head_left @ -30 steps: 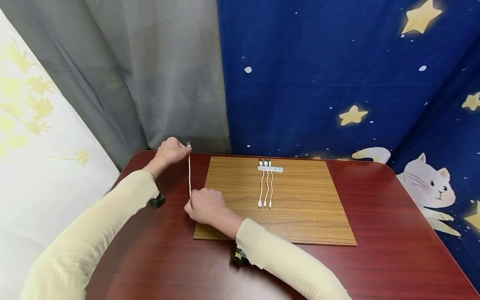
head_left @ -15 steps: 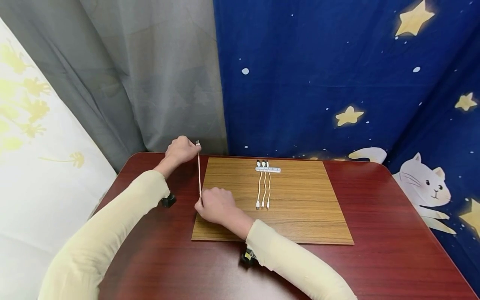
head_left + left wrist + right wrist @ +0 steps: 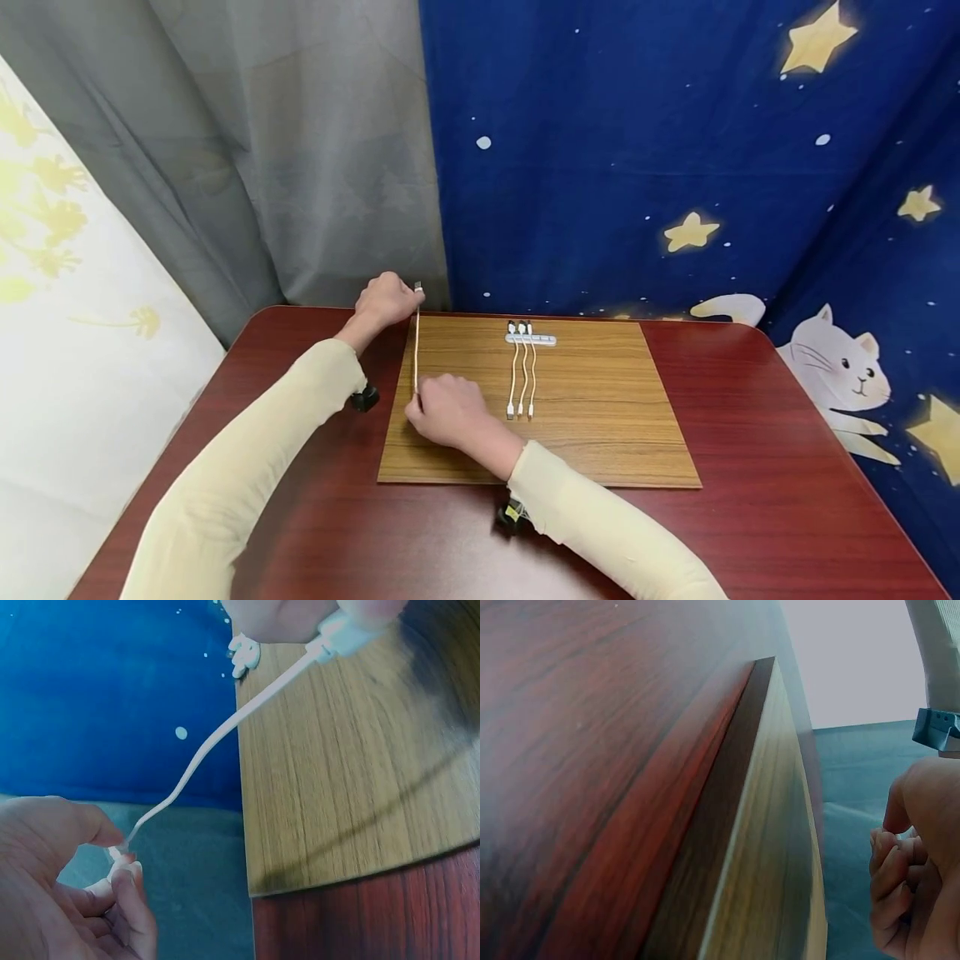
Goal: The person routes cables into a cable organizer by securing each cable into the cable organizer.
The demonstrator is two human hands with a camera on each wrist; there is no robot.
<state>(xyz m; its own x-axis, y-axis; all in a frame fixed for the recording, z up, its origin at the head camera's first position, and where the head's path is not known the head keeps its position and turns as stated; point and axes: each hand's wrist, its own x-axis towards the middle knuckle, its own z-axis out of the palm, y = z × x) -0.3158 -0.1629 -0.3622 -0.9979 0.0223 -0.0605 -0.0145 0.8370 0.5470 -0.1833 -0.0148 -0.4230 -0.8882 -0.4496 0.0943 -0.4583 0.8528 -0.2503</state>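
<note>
A short white USB cable (image 3: 417,346) is stretched between both hands above the left edge of the wooden board (image 3: 600,433). My left hand (image 3: 384,301) pinches its far end between thumb and fingers, with the plug poking out beyond them. The near end is pinched by my right hand (image 3: 452,411), whose fingers are curled. In the left wrist view the cable (image 3: 196,760) bends slightly and casts a shadow on the board. The right wrist view shows the right hand's curled fingers (image 3: 889,889); the plug in them is hidden there.
Several slots make up a pale cable holder (image 3: 542,340) near the board's far edge. Three white cables (image 3: 523,375) run from it side by side toward the near edge. A dark red table (image 3: 750,467) lies under the board, with curtains (image 3: 570,167) behind it.
Both hands have moved right together with the stretched cable, from above the red table to over the board's left edge. The camera view has shifted slightly too. The three cables stay in the holder.
</note>
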